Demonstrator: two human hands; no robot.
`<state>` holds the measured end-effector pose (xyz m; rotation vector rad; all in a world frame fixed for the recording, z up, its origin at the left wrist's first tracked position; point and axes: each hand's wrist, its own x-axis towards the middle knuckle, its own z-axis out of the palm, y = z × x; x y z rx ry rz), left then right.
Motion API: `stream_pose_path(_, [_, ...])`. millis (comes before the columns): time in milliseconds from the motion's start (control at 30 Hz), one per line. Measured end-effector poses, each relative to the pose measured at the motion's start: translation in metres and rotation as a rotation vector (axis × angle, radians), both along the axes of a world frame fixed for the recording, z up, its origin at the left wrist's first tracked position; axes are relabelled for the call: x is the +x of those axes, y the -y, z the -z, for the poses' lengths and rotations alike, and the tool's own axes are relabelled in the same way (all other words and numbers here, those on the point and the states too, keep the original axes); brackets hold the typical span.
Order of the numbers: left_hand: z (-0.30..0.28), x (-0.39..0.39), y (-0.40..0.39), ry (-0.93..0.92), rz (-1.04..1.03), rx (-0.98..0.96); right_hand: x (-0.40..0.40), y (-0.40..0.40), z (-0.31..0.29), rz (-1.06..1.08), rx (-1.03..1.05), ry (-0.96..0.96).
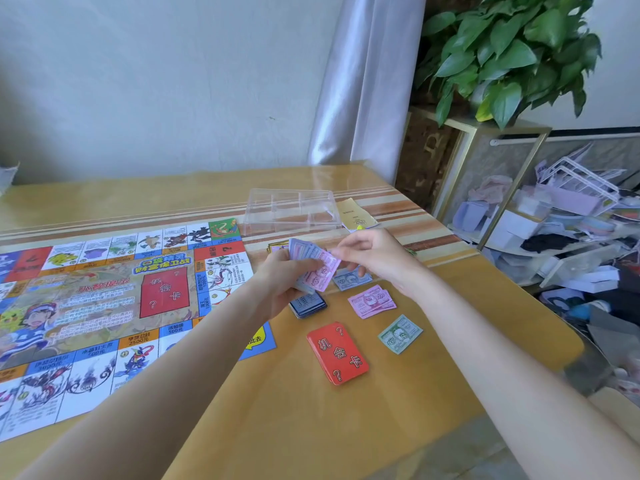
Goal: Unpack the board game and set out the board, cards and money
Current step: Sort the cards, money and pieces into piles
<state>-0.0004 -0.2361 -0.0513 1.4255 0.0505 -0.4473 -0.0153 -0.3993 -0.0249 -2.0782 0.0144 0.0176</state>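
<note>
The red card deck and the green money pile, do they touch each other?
Apart. The head view shows bare table between the red card deck and the green money pile.

A leafy green plant [509,53] is sitting on top of a gold-framed shelf unit [502,168] at the right of the yellow desk [311,427]. A pale curtain [363,81] is hanging against the white wall [156,81] behind the desk. Beyond the shelf unit, a jumble of white boxes [519,226], a white wire rack [581,181] and dark clothing [550,242] is lying heaped together.
</note>
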Motion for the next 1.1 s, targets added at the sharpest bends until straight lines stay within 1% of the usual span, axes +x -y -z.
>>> stream_pose_path(167, [-0.003,-0.005,0.005,-0.014,0.115,0.034,-0.006,0.006,-0.005,-0.129,-0.070,-0.090])
stream_pose_path(300, [-0.007,-0.014,0.013,-0.120,0.145,-0.025,-0.013,0.014,-0.008,-0.131,-0.169,-0.226])
stream_pose_path(367, [-0.009,-0.018,0.018,-0.127,0.137,-0.001,-0.016,0.020,-0.008,-0.087,-0.181,-0.218])
stream_pose_path(467, [-0.010,-0.019,0.022,-0.127,0.045,0.023,-0.020,0.030,-0.005,0.020,-0.223,-0.191])
stream_pose_path(600, [-0.012,-0.026,0.021,-0.162,0.078,0.064,-0.028,0.032,0.011,0.111,-0.399,-0.194])
stream_pose_path(733, [-0.011,-0.029,0.022,-0.165,0.112,0.112,-0.040,0.026,0.013,0.080,-0.666,-0.128])
stream_pose_path(833, [-0.013,-0.028,0.024,-0.162,0.110,0.128,-0.041,0.028,0.004,0.121,-0.730,-0.090])
stream_pose_path(900, [-0.013,-0.027,0.025,-0.160,0.105,0.140,-0.038,0.032,0.000,0.047,-0.705,-0.055])
stream_pose_path(967, [-0.012,-0.027,0.025,-0.167,0.089,0.124,-0.037,0.034,-0.001,-0.162,-0.695,-0.085])
stream_pose_path(1033, [-0.011,-0.027,0.026,-0.182,0.065,0.093,-0.037,0.033,0.004,-0.315,-0.773,-0.137])
stream_pose_path(1100, [-0.011,-0.027,0.027,-0.186,0.051,0.080,-0.035,0.032,0.012,-0.343,-0.824,-0.147])
